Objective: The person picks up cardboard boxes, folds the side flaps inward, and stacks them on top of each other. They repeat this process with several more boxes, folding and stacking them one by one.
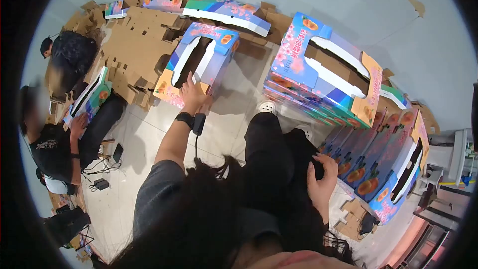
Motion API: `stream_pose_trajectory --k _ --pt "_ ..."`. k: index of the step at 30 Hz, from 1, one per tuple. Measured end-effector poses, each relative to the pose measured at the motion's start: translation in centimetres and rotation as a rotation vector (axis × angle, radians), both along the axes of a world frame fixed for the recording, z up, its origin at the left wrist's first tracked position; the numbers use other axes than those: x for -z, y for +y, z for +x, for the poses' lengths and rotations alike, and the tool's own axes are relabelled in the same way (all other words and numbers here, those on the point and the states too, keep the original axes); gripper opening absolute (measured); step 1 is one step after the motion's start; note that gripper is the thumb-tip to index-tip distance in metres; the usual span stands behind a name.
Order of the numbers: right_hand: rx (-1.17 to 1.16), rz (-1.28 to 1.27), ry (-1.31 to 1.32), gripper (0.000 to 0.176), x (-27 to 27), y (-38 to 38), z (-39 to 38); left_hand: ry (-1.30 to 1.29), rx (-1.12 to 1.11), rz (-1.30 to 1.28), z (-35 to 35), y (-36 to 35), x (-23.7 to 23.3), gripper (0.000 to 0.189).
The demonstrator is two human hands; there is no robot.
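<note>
In the head view, your left hand rests on the near end of the carton standing on the floor, though whether it grips is unclear; your right hand is loosely open by your thigh. The carton looks light, slightly slick and crushable, best held by its stiffer folded edges.

My bare L hand reached out fwd, arm part. extended, fingers apart, index straightest; black wristband on wrist, dk grey short sleeve on upper arm. My bare R hand low nr R thigh, half-open, fingers loosely curved.
</note>
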State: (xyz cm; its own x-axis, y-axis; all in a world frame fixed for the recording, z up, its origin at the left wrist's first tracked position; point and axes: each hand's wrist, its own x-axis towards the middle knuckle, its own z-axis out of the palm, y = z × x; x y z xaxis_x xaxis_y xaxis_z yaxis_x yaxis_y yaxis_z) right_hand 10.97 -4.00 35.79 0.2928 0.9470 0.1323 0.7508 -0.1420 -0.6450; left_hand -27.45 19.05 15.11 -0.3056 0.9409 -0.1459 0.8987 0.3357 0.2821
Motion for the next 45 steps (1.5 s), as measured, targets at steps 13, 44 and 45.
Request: stream_pose_trajectory --k 13,44,45 --pt "-0.017 0.191 -0.042 0.018 1.3 -2.7 0.8 -0.296 -0.102 0.366 -3.8 -8.3 -14.6 0.105" --pt "-0.129 -0.085 1.122 0.086 -0.5 -13.0 8.9 0.028 1.316 0.680 4.8 -25.3 -28.0 0.096" --pt "-0.174 -0.070 1.095 0.086 -0.2 -13.5 9.3 0.065 1.295 0.783 4.9 -25.2 -26.7 0.099"
